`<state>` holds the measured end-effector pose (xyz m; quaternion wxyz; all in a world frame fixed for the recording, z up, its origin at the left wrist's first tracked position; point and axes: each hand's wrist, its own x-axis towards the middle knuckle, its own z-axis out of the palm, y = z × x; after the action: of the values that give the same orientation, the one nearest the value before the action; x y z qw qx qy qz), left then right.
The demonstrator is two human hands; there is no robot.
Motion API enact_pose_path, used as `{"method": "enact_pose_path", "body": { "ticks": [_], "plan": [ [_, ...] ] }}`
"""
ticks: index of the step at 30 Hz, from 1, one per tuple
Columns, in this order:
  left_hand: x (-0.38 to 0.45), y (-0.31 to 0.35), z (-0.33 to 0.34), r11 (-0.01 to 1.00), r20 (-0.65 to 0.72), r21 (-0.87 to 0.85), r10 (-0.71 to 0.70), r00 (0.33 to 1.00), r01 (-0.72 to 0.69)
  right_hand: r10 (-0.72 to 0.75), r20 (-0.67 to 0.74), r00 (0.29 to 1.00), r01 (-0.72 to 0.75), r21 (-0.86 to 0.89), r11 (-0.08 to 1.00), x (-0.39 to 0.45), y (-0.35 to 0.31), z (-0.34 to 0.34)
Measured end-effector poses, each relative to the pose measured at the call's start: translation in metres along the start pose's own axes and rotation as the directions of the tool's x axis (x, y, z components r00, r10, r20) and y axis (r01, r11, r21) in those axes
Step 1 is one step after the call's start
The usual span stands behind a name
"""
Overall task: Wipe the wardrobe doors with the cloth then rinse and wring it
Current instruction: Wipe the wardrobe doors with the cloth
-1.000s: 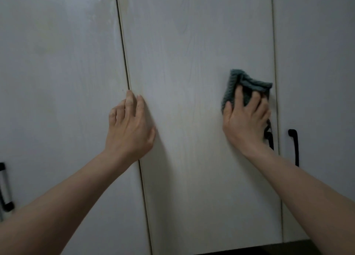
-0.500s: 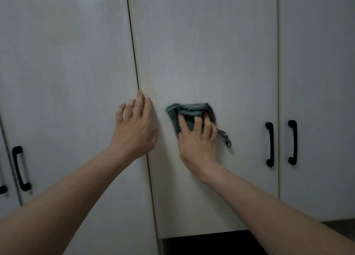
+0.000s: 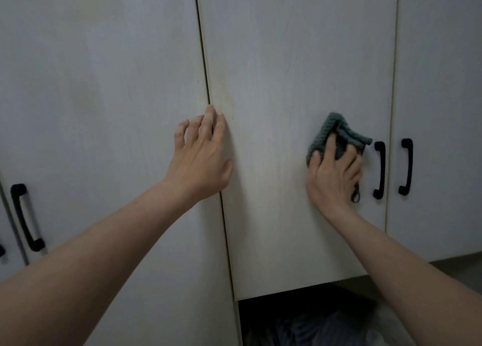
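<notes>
A pale wood-grain wardrobe fills the view. Its middle door (image 3: 300,59) stands slightly ajar. My right hand (image 3: 332,173) presses a folded grey-green knitted cloth (image 3: 336,130) flat against the right side of that door, just left of its black handle (image 3: 379,169). The cloth's hanging loop dangles below my hand. My left hand (image 3: 200,158) rests with straight fingers on the seam between the left door (image 3: 99,85) and the middle door, holding nothing.
A second black handle (image 3: 406,167) sits on the right door (image 3: 443,85). Another black handle (image 3: 26,218) is at the far left. Below the middle door's bottom edge is a dark gap with dim fabric (image 3: 313,327).
My right hand has swept the cloth from near the left seam back to the right, beside the handle. The view has tilted down a little. My left hand stays on the seam.
</notes>
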<state>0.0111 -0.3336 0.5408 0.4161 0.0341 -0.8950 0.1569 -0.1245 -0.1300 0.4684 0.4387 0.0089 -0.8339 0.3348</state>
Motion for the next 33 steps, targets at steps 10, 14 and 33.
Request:
{"method": "enact_pose_path", "body": {
  "ticks": [10, 14, 33],
  "plan": [
    [-0.018, -0.007, 0.011, 0.997, -0.027, -0.035, 0.074, 0.997, -0.075, -0.319, -0.002, 0.948, 0.318, -0.070, 0.946, -0.105, -0.083, 0.043],
    [-0.026, -0.001, 0.024, 0.997, -0.041, -0.017, 0.077, 0.996, -0.078, -0.325, -0.010, 0.946, 0.322, -0.099, 0.941, -0.101, -0.054, 0.045],
    [-0.047, 0.017, 0.048, 0.999, -0.011, 0.017, 0.041, 0.999, -0.041, -0.013, 0.073, 0.997, 0.014, -0.009, 1.000, -0.155, 0.000, 0.065]
  ]
}}
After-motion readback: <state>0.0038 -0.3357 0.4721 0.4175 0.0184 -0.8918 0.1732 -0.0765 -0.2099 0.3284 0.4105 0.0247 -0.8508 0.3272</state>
